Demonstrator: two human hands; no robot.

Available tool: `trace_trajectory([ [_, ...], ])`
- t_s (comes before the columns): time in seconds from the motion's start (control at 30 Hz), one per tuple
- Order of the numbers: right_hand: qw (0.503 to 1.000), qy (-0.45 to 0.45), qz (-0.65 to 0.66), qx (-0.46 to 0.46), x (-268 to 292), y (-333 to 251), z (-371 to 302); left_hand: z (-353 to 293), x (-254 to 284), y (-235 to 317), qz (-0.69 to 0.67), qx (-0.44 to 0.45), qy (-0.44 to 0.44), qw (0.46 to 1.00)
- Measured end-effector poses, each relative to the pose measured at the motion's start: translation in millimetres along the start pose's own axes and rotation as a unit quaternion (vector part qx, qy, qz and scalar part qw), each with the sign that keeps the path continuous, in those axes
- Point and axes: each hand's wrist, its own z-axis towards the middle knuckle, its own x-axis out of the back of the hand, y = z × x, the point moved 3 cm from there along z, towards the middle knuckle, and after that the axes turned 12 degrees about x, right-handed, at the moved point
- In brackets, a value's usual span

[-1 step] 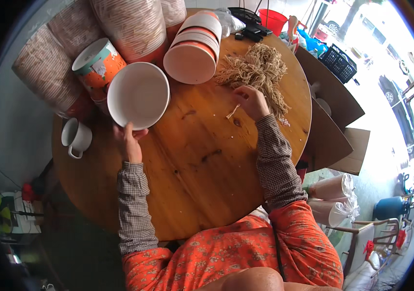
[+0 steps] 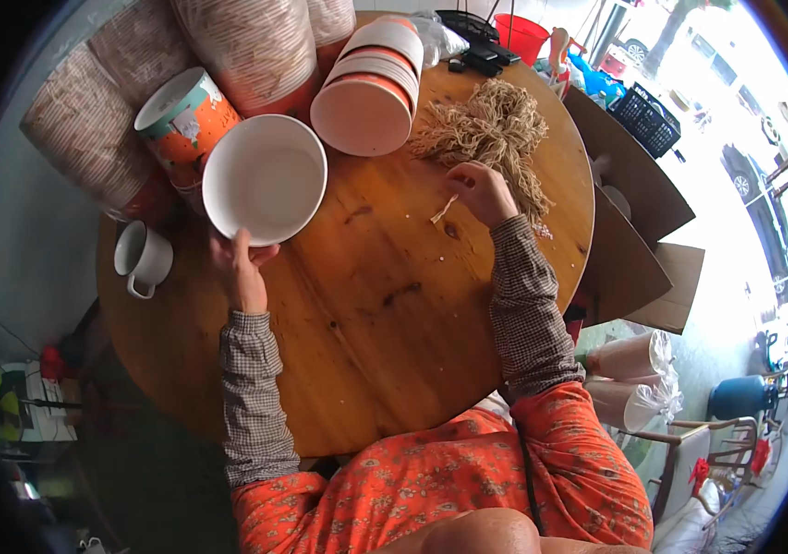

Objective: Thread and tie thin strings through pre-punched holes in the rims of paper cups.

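Note:
My left hand [image 2: 242, 272] grips a large white paper bucket [image 2: 266, 180] at its near rim, thumb over the edge and fingers outside. The bucket is tilted, its open mouth toward me. My right hand [image 2: 479, 194] is closed in a pinch on a short tan strand [image 2: 443, 211], whose end hangs below the fingers. Just beyond that hand lies a loose heap of tan strands [image 2: 491, 125]. An orange and green paper bucket [image 2: 189, 129] lies behind the held one. To its right, nested white and orange buckets [image 2: 362, 115] rest on their side.
Tall plastic-wrapped stacks of buckets [image 2: 246, 55] fill the back left of the round wooden table [image 2: 366, 342]. A white mug [image 2: 145, 258] stands at the left edge. Black items [image 2: 482, 55] and a red bucket [image 2: 521, 39] are at the back. Cardboard boxes [image 2: 625, 245] stand right.
The white bucket in my left hand has shifted very slightly and shows a little larger. My right hand keeps its pinch on the strand in nearly the same place.

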Motion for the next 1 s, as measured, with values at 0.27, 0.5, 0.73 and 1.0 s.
trace_trajectory([
  [0.27,0.990,-0.055,-0.116,-0.055,2.0,-0.6,1.5,-56.6,1.0,15.4,-0.041,-0.038,-0.001,0.998],
  [0.5,0.976,0.055,-0.201,-0.065,-10.0,11.8,4.1,-68.5,-3.6,3.6,-0.025,-0.040,-0.008,0.999],
  [0.73,0.969,0.044,-0.232,-0.073,-19.0,23.2,4.0,-78.3,-20.1,-9.7,0.071,-0.049,-0.062,0.994],
  [1.0,0.962,0.079,-0.258,-0.052,-18.1,8.4,8.2,-76.0,-23.2,-29.0,0.099,-0.012,-0.102,0.990],
])
